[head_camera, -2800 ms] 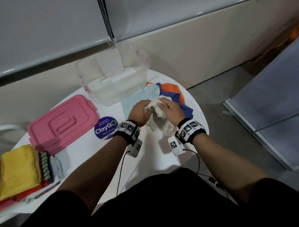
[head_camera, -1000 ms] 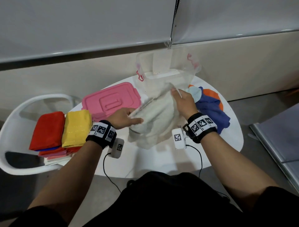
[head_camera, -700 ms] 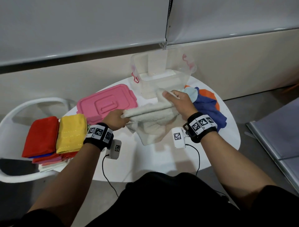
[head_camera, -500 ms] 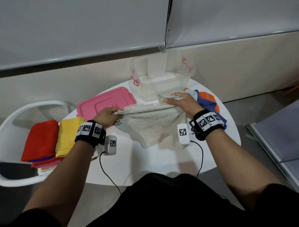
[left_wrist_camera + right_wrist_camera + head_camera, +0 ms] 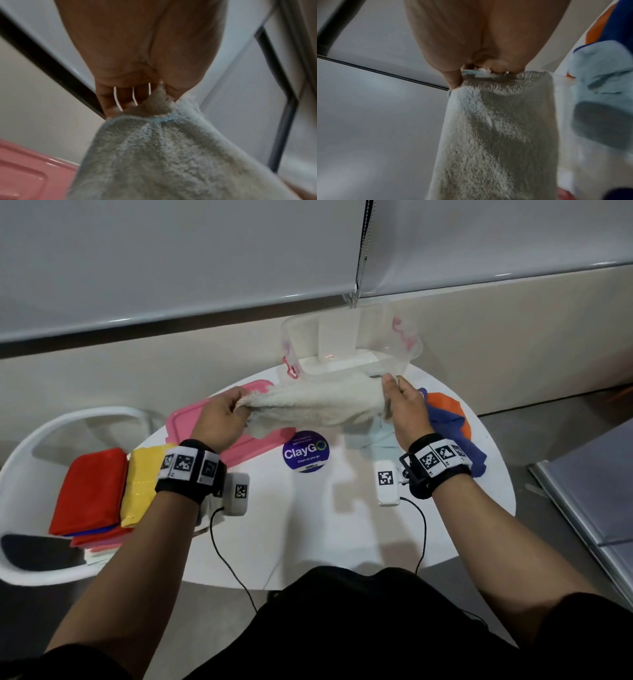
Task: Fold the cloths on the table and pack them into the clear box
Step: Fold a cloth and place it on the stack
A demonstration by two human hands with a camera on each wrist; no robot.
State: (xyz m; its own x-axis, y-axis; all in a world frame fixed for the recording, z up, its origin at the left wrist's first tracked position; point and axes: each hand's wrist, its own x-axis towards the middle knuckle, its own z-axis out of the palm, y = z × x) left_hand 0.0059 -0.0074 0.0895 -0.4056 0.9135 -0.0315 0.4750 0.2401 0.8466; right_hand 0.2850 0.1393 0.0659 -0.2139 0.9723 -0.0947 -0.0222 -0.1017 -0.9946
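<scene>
Fingers [image 5: 109, 97] of the left hand [image 5: 221, 419] curl round one end of the white fluffy cloth [image 5: 315, 405], bunching its hem against the palm, while the right hand [image 5: 407, 409] pinches the opposite end, thumb on one side and fingers on the other. Between the two grips the cloth is stretched out, held up off the white table [image 5: 308, 525]; its lower edge sags below the fingers. Just beyond the right fingertips stands the clear box [image 5: 394, 350] with pink latches, open-topped, and the cloth's far edge overlaps its front wall in the head view; whether they touch I cannot tell. Beneath the left fingers lies the pink lid [image 5: 191, 419], flat on the table. Right of the right hand sits a loose heap of cloths: pale blue [image 5: 373, 436], dark blue [image 5: 455, 426] and orange [image 5: 445, 402]. Between the wrists, nearer the body than the fingers, a round purple sticker [image 5: 306, 451] is on the tabletop. Left of the left wrist, folded red [image 5: 90, 491] and yellow [image 5: 142, 481] cloths top a stack on a white chair [image 5: 30, 563]
</scene>
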